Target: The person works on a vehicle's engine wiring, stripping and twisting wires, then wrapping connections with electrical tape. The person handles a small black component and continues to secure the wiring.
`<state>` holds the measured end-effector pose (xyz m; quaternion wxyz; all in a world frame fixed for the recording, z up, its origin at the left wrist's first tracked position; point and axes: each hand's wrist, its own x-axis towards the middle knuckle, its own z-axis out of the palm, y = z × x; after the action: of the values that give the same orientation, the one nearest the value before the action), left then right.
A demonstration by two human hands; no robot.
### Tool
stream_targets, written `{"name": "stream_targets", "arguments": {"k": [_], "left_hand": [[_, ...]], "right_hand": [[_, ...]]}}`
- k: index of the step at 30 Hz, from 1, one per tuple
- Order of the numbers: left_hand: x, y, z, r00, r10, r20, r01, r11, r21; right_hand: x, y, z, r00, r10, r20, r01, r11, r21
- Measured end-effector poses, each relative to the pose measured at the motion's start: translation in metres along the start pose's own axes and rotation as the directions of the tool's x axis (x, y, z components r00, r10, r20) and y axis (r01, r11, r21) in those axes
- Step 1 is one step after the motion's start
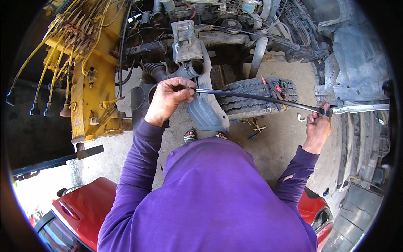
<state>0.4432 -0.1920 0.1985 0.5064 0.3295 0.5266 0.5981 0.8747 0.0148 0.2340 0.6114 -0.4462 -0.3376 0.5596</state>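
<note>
A long, glossy black strip that looks like tape [247, 96] stretches taut between my two hands, in front of the open vehicle. My left hand [171, 96] pinches its left end between thumb and fingers. At the other end, my right hand [317, 129] grips a small dark roll [325, 112], from which the strip seems to run; the fingers partly cover it. Just beyond my left hand are a black round hose mouth [194, 68] and a ribbed rubber hose [155, 71]. A curved grey metal panel [208, 113] hangs below the strip.
A tyre [247, 110] lies on the concrete with tools [273, 93] on it; more tools [255, 127] lie nearby. Yellow machinery [94, 88] with hanging cables stands left. Vehicle parts [231, 25] spread ahead, a grey body panel [363, 63] rises right, and a red car [90, 208] is behind.
</note>
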Motion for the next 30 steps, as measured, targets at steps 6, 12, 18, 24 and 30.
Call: {"name": "stream_targets", "arguments": {"k": [6,12,18,24,30], "left_hand": [[-0.003,0.007,0.010,0.991,-0.072,-0.114,0.064,0.996,-0.066],[-0.003,-0.006,-0.001,0.998,0.018,-0.062,-0.016,0.999,0.039],[-0.013,0.008,0.003,0.985,-0.073,-0.154,0.050,0.988,-0.144],[-0.016,-0.005,-0.021,0.994,0.094,-0.054,-0.097,0.994,-0.057],[-0.026,-0.003,-0.037,0.997,0.018,-0.074,-0.032,0.980,-0.196]], "right_hand": [[-0.012,0.007,0.017,0.999,0.014,0.033,-0.015,1.000,0.026],[-0.021,0.012,0.038,0.999,0.033,0.033,-0.034,0.999,0.009],[-0.024,0.022,0.051,0.996,0.040,0.084,-0.040,0.999,-0.008],[-0.040,0.026,0.079,0.990,0.034,0.137,-0.033,0.999,-0.007],[-0.050,0.028,0.097,0.982,0.036,0.186,-0.037,0.999,0.000]]}}
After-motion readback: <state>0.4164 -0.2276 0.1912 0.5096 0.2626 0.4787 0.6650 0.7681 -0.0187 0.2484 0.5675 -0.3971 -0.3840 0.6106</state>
